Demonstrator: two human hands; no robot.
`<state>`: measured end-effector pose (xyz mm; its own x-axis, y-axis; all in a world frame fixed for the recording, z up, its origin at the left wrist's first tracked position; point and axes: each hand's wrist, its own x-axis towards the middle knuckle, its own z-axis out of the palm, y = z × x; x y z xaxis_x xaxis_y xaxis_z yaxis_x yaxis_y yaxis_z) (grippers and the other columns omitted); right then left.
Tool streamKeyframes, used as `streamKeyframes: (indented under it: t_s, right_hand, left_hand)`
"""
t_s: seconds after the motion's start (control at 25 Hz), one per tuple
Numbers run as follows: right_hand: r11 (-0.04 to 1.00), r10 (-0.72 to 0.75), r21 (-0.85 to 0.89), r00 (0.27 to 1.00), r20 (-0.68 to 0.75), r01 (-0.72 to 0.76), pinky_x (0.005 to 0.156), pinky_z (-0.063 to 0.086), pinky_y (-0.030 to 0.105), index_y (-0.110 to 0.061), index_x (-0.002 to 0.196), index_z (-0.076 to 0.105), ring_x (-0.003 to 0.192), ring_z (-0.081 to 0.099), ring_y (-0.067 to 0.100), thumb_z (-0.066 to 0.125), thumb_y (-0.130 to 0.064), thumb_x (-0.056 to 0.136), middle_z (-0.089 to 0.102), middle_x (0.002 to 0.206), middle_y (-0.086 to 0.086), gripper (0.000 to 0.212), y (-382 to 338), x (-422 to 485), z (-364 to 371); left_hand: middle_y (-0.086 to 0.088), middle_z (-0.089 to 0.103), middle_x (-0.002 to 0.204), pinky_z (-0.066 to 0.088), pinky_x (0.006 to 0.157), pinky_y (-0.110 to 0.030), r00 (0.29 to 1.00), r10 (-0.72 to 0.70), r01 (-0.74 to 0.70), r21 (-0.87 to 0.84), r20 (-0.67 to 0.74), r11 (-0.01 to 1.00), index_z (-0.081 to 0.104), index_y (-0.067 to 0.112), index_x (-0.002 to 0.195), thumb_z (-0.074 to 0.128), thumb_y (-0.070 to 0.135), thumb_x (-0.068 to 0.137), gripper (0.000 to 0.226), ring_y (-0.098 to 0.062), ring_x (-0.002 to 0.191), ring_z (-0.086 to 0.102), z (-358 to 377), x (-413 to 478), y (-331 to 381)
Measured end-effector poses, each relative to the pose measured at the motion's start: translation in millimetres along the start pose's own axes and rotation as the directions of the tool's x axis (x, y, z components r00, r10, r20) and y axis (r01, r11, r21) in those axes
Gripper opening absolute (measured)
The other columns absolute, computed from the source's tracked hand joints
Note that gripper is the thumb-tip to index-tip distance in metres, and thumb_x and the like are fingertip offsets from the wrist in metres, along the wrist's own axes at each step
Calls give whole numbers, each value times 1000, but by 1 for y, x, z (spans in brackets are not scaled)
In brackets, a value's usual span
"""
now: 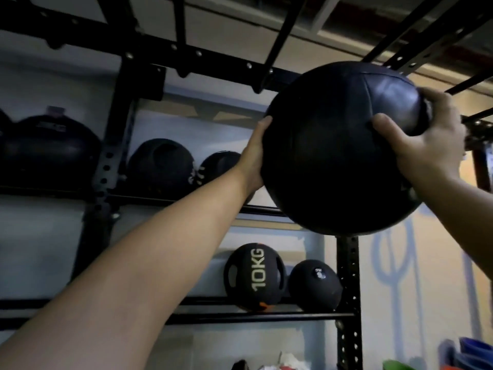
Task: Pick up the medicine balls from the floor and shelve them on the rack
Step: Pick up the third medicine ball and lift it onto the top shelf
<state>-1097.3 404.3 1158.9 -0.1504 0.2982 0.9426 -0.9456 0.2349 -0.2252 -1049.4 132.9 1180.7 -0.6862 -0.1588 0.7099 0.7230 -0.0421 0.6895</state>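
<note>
- The ball (344, 148), large, dark and soft-skinned, is held high in the air in front of the rack (346, 276), near the right end of its upper shelf and just under the overhead bars.
- The left hand (253, 161) presses flat against the ball's left side, fingers wrapped behind it; the right hand (426, 140) clamps the upper right, thumb on the front panel and fingers curled over the far side. Both hands are closed on the ball, squeezing it between them.
- The ball bulges well below both hands; most of its bulk hangs under the grip line, with no palm beneath it.
- Risk, as I judge it: with nothing supporting it from below, the ball could slide down through the palms if the squeeze eases, and a fall from here would land on the lower shelf.
- The overhead bars lie close above; lifting higher could knock the ball against them and loosen the hold.
- The right post stands right under the ball, so setting it down too far right could leave it half off the shelf.
- Smaller balls (162, 169) already sit on the upper shelf to the left; a 10KG ball (253, 276) and a slam ball (314, 284) rest on the lower shelf.
</note>
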Motion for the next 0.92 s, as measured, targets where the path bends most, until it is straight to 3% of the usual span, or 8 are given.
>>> streamKeyframes:
  t_s: [0.2, 0.28, 0.52, 0.64, 0.76, 0.84, 0.92]
  right_hand:
    - [999, -45, 21, 998, -40, 46, 109, 43, 56, -32, 144, 51, 134, 49, 33, 67, -81, 69, 55, 144, 8, 91, 80, 40, 52]
    - [997, -46, 54, 997, -54, 49, 109, 43, 55, -31, 145, 51, 133, 50, 31, 67, -81, 69, 55, 143, 8, 92, 123, 48, 76]
    - [980, -14, 199, 997, -69, 28, 108, 46, 52, -29, 142, 56, 128, 57, 28, 69, -85, 67, 61, 137, 3, 95, 265, 74, 158]
    - [973, 44, 226, 998, 48, -53, 110, 45, 53, -35, 142, 55, 132, 55, 27, 60, -100, 60, 60, 138, -1, 104, 343, 81, 206]
    - [959, 83, 257, 987, 135, -116, 109, 47, 55, -38, 140, 55, 130, 57, 26, 48, -108, 53, 62, 137, -2, 112, 383, 103, 241]
    - [955, 69, 275, 985, 159, -111, 105, 50, 50, -39, 135, 58, 123, 61, 21, 51, -106, 58, 65, 130, -3, 102, 395, 130, 255]
    - [963, 6, 265, 990, 144, -44, 97, 52, 43, -34, 124, 63, 116, 61, 18, 54, -96, 72, 64, 121, -4, 82, 405, 148, 271]
  left_hand:
    - [-13, 80, 140, 52, 123, -49, 995, 99, -99, 15, 19, 995, 69, 13, 155, 60, 64, 103, 74, -32, 137, 71, -15, 101, -44]
    - [-14, 78, 144, 53, 123, -50, 992, 126, -126, 34, -3, 991, 72, 14, 152, 61, 65, 101, 73, -32, 137, 71, -16, 133, -62]
    - [-9, 85, 128, 59, 98, -40, 972, 153, -124, 163, -178, 979, 78, 18, 139, 55, 64, 106, 61, -26, 117, 78, -13, 213, -141]
    - [-9, 83, 133, 60, 83, -34, 947, 122, -65, 194, -299, 979, 81, 22, 125, 52, 63, 108, 52, -21, 103, 80, -12, 249, -197]
    - [-4, 91, 112, 64, 73, -27, 937, 129, -54, 228, -326, 972, 81, 24, 118, 47, 66, 110, 54, -18, 92, 85, -12, 276, -219]
    - [-2, 90, 119, 68, 82, -28, 948, 171, -70, 349, -267, 935, 77, 25, 132, 47, 78, 104, 67, -17, 101, 87, -14, 291, -223]
    - [-6, 74, 154, 62, 110, -44, 933, 221, -44, 519, -284, 853, 57, 29, 162, 69, 98, 73, 113, -25, 130, 77, -23, 299, -233]
